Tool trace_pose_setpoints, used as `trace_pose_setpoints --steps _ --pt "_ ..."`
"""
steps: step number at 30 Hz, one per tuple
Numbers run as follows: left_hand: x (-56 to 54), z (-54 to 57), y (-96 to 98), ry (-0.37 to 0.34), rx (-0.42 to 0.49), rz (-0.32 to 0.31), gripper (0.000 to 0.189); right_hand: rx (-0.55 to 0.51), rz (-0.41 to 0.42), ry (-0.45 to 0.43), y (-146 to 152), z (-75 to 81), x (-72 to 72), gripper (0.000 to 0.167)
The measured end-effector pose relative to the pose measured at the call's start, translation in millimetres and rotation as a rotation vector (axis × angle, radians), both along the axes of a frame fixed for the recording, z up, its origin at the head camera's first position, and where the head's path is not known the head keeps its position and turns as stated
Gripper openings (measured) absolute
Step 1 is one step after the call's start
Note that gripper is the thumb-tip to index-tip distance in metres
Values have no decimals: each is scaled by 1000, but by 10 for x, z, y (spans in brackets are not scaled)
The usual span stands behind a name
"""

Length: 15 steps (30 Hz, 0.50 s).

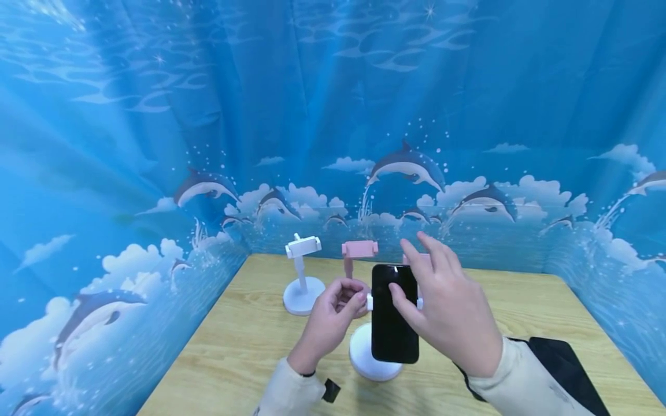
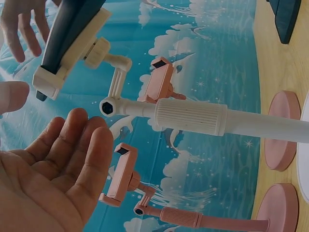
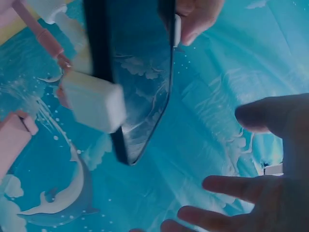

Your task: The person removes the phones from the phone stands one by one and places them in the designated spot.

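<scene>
A black smartphone (image 1: pixel 392 341) sits upright in the clamp of a white phone stand (image 2: pixel 190 117), whose round base (image 1: pixel 364 355) rests on the table. White clamp ends (image 3: pixel 94 101) grip both long sides of the phone. My left hand (image 1: pixel 330 318) is at the left clamp end, its fingers loosely bent; the left wrist view shows its palm turned up below the clamp with nothing in it. My right hand (image 1: pixel 460 309) is spread in front of the phone's right side. In the right wrist view its fingers stand apart from the screen.
Behind stand another white phone stand (image 1: pixel 303 294) at the left and a pink one (image 1: pixel 360 249). A second pink stand (image 1: pixel 418 259) is partly hidden by my right hand. A flat black device (image 1: pixel 564 364) lies at the right. A dolphin-print curtain (image 1: pixel 333 115) surrounds the wooden table (image 1: pixel 224 341).
</scene>
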<state>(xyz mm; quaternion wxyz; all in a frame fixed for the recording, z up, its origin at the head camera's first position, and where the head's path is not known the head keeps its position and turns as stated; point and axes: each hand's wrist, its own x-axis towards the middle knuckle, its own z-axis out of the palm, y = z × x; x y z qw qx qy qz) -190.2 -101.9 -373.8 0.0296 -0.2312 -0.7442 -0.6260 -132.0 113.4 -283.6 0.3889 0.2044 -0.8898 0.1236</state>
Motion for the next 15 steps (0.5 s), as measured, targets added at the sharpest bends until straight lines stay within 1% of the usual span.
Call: trace_pose_setpoints --steps 3,8,11,15 --pt "-13 -2 2 -14 -11 0 30 23 -20 -29 -57 47 -10 71" --pt "-43 -19 1 -26 -6 -6 31 54 -55 -63 -130 84 -59 68" --pt "-65 -39 3 -26 17 -18 30 78 -82 -92 -172 93 -110 66" --pt "-85 -62 8 -18 52 -53 28 104 -107 -156 -236 108 -175 66"
